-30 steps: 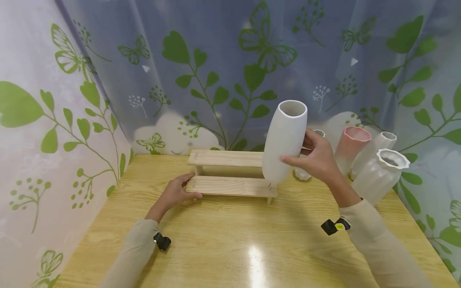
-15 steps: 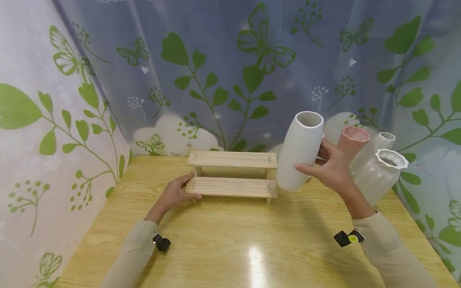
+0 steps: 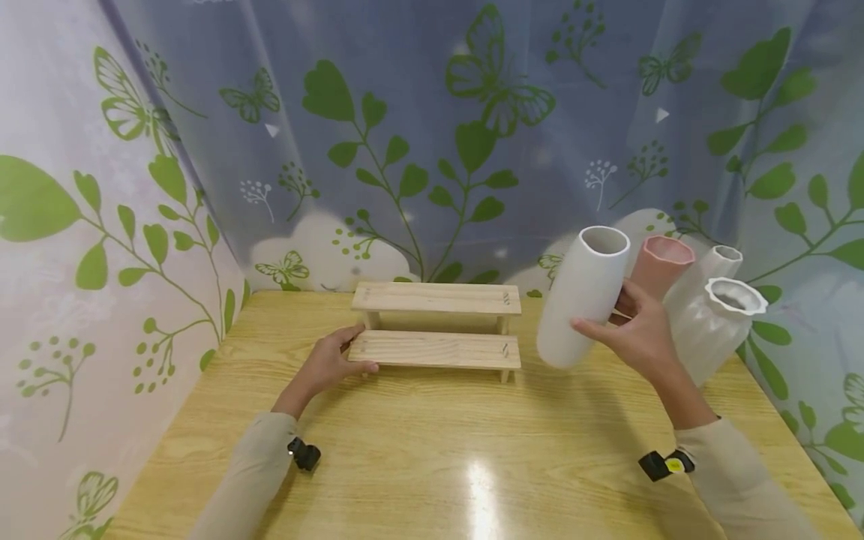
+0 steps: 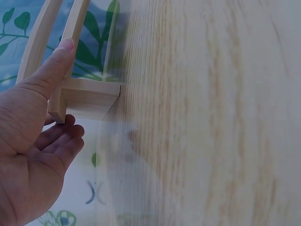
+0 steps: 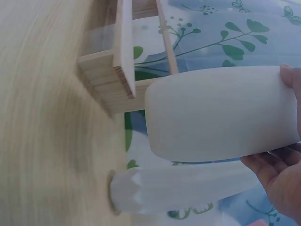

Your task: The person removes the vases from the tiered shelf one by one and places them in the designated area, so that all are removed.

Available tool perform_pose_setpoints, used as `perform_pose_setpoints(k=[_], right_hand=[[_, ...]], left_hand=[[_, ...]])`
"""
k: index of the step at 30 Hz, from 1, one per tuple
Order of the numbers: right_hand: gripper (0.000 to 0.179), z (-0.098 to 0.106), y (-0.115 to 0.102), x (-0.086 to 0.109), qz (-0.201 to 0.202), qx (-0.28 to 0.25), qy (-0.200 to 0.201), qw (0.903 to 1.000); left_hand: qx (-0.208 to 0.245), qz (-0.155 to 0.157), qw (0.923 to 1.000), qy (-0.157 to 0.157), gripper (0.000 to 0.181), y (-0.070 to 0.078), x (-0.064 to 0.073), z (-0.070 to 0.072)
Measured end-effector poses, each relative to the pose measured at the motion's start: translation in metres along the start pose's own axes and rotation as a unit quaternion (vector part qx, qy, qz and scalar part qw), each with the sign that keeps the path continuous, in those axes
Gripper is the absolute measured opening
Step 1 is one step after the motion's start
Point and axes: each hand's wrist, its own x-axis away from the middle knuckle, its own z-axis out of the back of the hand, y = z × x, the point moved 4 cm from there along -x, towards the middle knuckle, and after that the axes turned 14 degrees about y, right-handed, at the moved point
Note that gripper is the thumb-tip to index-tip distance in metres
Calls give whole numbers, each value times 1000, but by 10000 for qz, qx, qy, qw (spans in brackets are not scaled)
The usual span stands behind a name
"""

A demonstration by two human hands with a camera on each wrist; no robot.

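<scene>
My left hand [image 3: 328, 365] grips the left end of a two-step wooden stand [image 3: 435, 347], thumb on the lower board and fingers curled under it, as the left wrist view shows. In my right hand [image 3: 637, 330] is a smooth white vase [image 3: 577, 300], held upright with a slight tilt, to the right of the stand. Thumb and fingers clasp opposite sides of it. In the right wrist view the base of this vase [image 5: 216, 115] is clear of the tabletop. Past it stands a white vase with a faceted base [image 5: 174, 188], hidden in the head view.
At the right, beyond my right hand, stand a pink vase [image 3: 664, 262], a slim white vase [image 3: 722, 262] and a white vase with a scalloped rim [image 3: 715, 326]. A leaf-printed curtain [image 3: 405, 150] hangs behind the wooden table [image 3: 418, 450].
My right hand has carried the white vase to the right and lower, from over the stand's right end to beside it. The left hand and the stand have stayed put.
</scene>
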Motion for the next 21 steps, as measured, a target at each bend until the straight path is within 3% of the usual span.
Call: perform_pose_setpoints(k=[21], right_hand=[[80,17,54,17,-354,196,782,9961]], left_hand=[[69,40,10000,-20,99,-2,0,-1]])
